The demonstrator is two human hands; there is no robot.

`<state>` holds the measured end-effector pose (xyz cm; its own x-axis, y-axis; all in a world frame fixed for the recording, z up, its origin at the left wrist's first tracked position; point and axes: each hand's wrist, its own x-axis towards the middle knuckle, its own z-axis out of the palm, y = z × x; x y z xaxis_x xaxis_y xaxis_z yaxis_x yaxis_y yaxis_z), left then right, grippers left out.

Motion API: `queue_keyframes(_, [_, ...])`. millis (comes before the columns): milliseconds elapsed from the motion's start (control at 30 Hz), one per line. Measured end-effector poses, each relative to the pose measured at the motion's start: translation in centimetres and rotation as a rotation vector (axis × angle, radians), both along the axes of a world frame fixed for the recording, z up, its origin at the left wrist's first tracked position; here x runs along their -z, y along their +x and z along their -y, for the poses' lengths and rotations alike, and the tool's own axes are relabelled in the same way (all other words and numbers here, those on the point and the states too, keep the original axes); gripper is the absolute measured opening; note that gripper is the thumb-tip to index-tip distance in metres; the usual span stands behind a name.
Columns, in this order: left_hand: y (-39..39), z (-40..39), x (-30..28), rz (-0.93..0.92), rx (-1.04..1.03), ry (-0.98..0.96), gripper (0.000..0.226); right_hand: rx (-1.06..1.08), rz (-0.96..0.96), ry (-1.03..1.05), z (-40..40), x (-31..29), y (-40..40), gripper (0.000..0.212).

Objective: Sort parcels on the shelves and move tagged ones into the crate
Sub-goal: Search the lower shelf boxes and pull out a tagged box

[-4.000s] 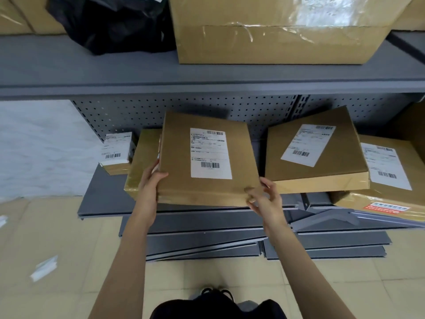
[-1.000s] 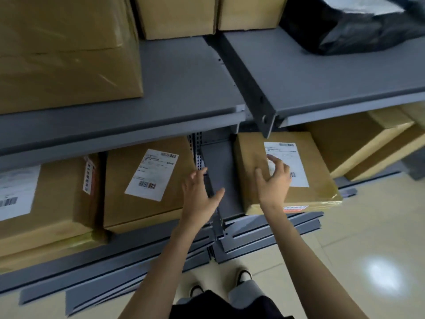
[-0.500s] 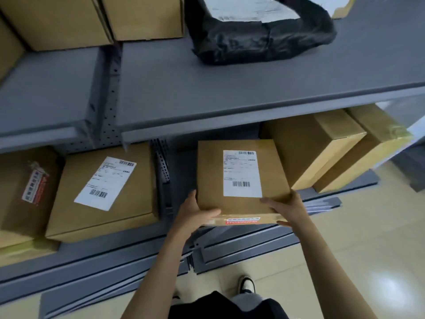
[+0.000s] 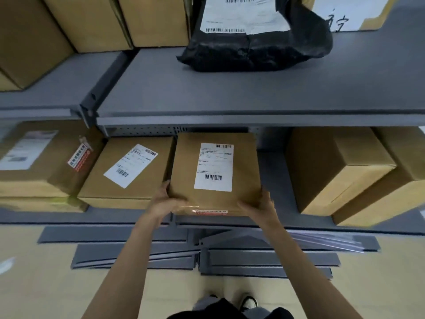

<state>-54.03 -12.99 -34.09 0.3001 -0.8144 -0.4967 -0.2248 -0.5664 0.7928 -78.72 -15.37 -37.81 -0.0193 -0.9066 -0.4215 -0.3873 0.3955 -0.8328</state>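
A flat brown parcel with a white barcode label and a red tag strip on its front edge sits at the front of the lower shelf. My left hand grips its near left corner, thumb on top. My right hand grips its near right corner. Left of it lies another labelled brown parcel, and further left a box with a red tag on its side. No crate is in view.
The grey upper shelf overhangs the parcel and carries a black poly bag and several cardboard boxes. Two plain brown boxes stand on the lower shelf at right. Loose grey shelf panels lie on the beige floor below.
Both hands went from reaching toward the red-tagged parcel to gripping its near corners. The view has shifted so the parcel now sits close beside the labelled one on its left.
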Motion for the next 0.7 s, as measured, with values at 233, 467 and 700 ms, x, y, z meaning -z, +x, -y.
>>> queue_keyframes(233, [0.9, 1.6, 0.5, -0.013, 0.043, 0.065, 0.103, -0.049, -0.050, -0.001, 0.1, -0.3, 0.2, 0.083])
queue_keyframes(467, [1.0, 2.4, 0.7, 0.054, 0.047, 0.066, 0.097, -0.063, -0.020, 0.018, 0.4, 0.1, 0.4, 0.079])
queue_keyframes(700, [-1.2, 2.3, 0.1, 0.393, 0.112, -0.034, 0.092, -0.013, -0.063, -0.078, -0.3, -0.2, 0.3, 0.078])
